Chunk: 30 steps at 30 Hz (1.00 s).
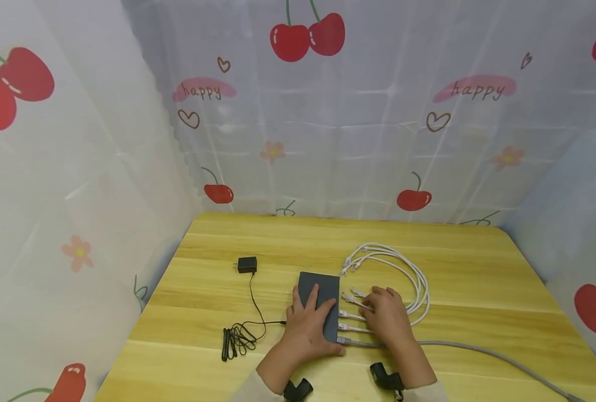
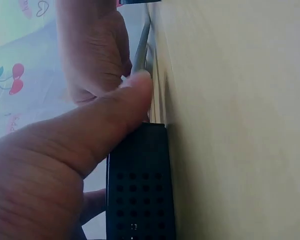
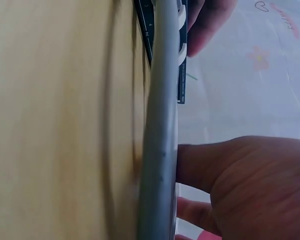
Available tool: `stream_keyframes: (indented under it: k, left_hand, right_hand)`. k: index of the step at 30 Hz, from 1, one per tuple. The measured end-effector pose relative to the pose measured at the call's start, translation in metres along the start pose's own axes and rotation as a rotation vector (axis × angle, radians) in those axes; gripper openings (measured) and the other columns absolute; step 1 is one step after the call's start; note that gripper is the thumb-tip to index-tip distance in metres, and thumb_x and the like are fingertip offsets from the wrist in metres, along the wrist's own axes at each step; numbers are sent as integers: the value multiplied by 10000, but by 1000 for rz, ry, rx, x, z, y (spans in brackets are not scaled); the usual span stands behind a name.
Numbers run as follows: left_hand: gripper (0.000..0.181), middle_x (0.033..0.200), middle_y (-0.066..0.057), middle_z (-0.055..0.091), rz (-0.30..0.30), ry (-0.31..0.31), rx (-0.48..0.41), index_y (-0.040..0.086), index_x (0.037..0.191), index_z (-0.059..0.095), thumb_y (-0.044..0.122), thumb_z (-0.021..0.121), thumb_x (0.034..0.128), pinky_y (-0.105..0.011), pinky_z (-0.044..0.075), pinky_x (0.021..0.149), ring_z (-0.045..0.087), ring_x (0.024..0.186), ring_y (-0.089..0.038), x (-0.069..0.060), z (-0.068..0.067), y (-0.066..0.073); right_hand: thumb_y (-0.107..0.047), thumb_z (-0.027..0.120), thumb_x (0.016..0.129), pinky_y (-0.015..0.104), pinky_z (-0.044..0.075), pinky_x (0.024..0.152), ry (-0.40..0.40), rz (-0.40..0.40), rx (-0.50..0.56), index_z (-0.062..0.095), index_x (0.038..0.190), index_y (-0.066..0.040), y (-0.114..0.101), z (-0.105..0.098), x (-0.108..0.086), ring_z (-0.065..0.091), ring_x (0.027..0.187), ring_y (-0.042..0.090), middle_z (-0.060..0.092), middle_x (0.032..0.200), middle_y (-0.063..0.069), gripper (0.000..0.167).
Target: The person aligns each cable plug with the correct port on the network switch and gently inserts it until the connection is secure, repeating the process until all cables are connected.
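Note:
A dark flat network switch (image 1: 323,283) lies on the table under my left hand (image 1: 305,326). The left fingers spread straight across its top, and the thumb reaches along its near end, by the grey network cable (image 1: 363,343). In the left wrist view, the switch's perforated end (image 2: 139,195) shows beneath the thumb. To its right, my right hand (image 1: 389,315) pinches a white network cable (image 1: 358,303) just behind its plug, which points at the switch's port side. Two white plugs (image 1: 350,326) and the grey one sit at that side. Another loose white plug (image 1: 357,292) lies just beyond.
White cables loop (image 1: 420,279) at the back right, their far plugs bunched near the switch's corner. At left lie a black power adapter (image 1: 247,264) and its coiled cord (image 1: 237,339), which runs to the switch. The grey cable trails toward the front right. A cherry-print curtain (image 1: 328,123) surrounds the table.

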<state>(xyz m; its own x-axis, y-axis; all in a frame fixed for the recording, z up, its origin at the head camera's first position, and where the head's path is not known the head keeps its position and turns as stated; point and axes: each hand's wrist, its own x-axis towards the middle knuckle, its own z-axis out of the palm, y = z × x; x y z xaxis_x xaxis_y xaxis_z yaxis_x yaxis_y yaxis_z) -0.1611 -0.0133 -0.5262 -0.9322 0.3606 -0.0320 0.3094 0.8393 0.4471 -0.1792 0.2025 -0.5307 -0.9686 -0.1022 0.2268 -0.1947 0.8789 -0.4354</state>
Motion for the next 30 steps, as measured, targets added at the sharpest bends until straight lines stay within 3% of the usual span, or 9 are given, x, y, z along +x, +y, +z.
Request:
stream_keyframes:
  k: [4,6,9,15,20,25,30]
  left_hand:
    - [853,1656,-101,190,-16,12,-24,336,1473,491,791,627,764,-729,230,1043,-32,1470,-549,-1,-2,2]
    - [742,1639,-92,247,-21,52,-30,324,1451,522,747,570,844,-739,209,1040,-2,1476,-540,0,-2,2]
    - [588,1586,-63,369,-8,135,-35,301,1406,572,613,605,909,-741,206,1025,79,1484,-511,1,-2,1]
    - [519,1421,30,577,53,244,-76,256,1386,598,451,700,915,-686,247,1029,326,1440,-389,2,-4,0]
    - [486,1233,52,693,84,313,-132,228,1340,649,349,762,883,-632,299,1003,517,1258,-248,3,-6,2]
    - [293,1072,81,724,97,339,-136,221,1168,746,274,771,881,-583,335,995,562,1084,-175,4,-6,3]
    - [147,986,115,731,99,323,-153,227,1035,772,287,733,907,-551,336,1007,560,1007,-141,4,-6,3]
  right_hand:
    - [-131,833,797,612,364,1060,54,-76,-3,739,796,-101,0,1,-2,539,1222,489,688,1163,211,99]
    - [-123,836,790,627,396,1020,101,-133,-20,727,797,-104,-1,0,-3,539,1210,507,683,1174,212,111]
    - [-108,828,796,610,426,994,157,-196,-58,715,811,-104,-2,-1,-3,565,1191,486,692,1156,191,114]
    - [-80,811,813,619,437,971,174,-284,-32,726,838,-122,-5,-3,-1,549,1210,492,698,1171,150,98]
    - [-92,786,839,618,428,984,163,-392,12,730,837,-124,-8,-4,2,545,1207,506,694,1187,137,64]
    - [-86,788,830,613,432,980,120,-454,51,722,830,-139,-9,-4,2,554,1205,495,693,1209,127,85]
    - [-123,827,798,605,433,985,52,-430,101,729,884,-151,-10,-3,0,545,1239,455,679,1261,106,134]
